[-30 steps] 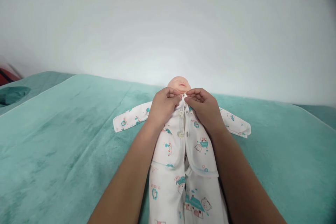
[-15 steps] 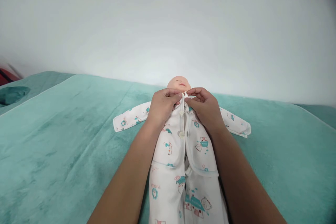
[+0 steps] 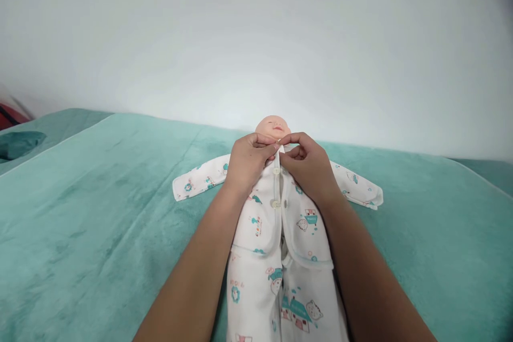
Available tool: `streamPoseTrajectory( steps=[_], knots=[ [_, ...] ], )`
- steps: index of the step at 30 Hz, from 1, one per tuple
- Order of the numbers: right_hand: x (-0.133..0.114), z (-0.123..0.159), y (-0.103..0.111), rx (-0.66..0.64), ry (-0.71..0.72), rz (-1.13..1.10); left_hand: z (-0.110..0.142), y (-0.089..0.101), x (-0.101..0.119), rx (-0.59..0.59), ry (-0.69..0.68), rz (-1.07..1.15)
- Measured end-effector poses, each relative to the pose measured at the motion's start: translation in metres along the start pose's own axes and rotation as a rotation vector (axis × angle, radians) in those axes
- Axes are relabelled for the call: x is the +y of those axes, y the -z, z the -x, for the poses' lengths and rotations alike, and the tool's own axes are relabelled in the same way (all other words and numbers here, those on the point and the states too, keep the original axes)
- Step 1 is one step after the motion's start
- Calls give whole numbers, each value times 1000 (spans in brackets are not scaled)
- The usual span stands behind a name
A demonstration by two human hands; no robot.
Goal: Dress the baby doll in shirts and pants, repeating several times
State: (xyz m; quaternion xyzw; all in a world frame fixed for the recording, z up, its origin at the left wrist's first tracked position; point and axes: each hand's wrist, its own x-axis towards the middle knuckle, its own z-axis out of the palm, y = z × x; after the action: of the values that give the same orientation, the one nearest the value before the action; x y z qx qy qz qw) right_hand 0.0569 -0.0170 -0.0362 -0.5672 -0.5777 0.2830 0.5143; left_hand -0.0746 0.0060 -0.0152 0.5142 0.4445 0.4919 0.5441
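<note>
A baby doll (image 3: 273,125) lies face up, dressed in a white printed jacket (image 3: 262,224) with matching trousers (image 3: 256,294) below. At the collar, my left hand (image 3: 250,159) pinches the jacket's left front edge just under the doll's chin. My right hand (image 3: 308,163) pinches the opposite front edge, its fingertips meeting those of my left hand. The top fastening is hidden by my fingers. Lower on the left edge show two pale buttons (image 3: 276,204), outside their buttonholes. The front gapes slightly below my hands. Both sleeves (image 3: 200,177) are spread out sideways.
A teal plush blanket (image 3: 100,214) covers the surface under the doll. Behind it rises a white wall (image 3: 256,59) with a dark band along the top. Something red (image 3: 12,116) shows at the far left edge, beside a fold of teal fabric (image 3: 20,144).
My right hand has moved slightly left, bringing its edge of the collar against the left one. My left hand stays nearly in place.
</note>
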Motion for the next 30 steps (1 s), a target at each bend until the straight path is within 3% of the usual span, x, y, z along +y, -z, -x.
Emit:
streamPoseTrajectory(
  steps=[4,10,19,24,30],
  knots=[
    [-3,1,-2,41,103,139,-3,2,-4,-15,-11,10],
    [-9,2,-4,63,136,218,-5,5,-9,-72,-86,-50],
    [-13,5,-3,10,46,146,-4,1,-6,-20,-150,-331],
    [-14,7,1,-90,-35,72,-1,-1,-6,-8,-133,-350],
    [-13,5,0,-91,-59,65,-1,-3,-6,24,-97,-290]
  ],
)
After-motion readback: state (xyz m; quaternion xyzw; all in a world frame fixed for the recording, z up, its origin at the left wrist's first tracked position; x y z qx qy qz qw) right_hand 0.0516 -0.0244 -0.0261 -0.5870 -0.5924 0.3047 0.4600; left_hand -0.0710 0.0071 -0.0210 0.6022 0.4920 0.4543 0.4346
